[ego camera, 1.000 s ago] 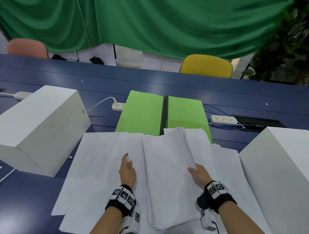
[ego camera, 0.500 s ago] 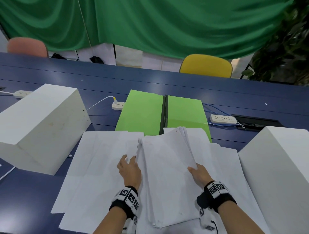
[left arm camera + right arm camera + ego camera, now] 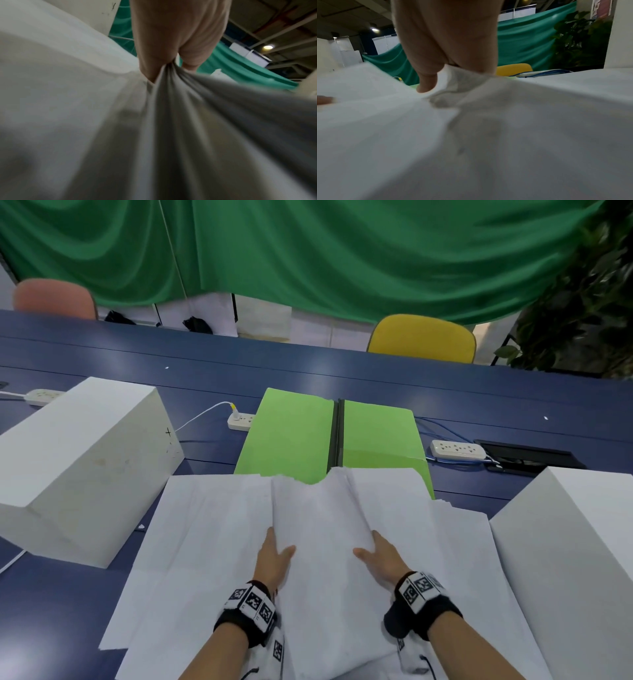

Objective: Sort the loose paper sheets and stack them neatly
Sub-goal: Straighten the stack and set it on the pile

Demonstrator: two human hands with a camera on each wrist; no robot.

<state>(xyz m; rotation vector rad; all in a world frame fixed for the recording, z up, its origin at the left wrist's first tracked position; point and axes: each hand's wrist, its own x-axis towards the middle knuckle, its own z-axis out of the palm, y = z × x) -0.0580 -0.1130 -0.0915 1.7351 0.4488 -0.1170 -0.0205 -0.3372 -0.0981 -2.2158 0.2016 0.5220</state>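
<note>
Both hands now hold the bundle

Your left hand [image 3: 274, 556] has joined your right hand [image 3: 383, 559]; each pinches a side of the paper bundle [image 3: 322, 542] at the table's [image 3: 342, 368] near edge, ready for squaring.

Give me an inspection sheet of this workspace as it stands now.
Surface: dark blue table, largely covered near the person by paper.
Job's things: paper bundle held in the middle; loose sheets spread on both sides.
Clutter: two white blocks, left and right; open green folder.
Grippers: left hand grips the bundle's left edge, right hand its right edge.
Cables: three power strips, far left, centre, right; white cable; blue cable.
Surroundings: green curtain, yellow chair, pink chair, plant.
</note>
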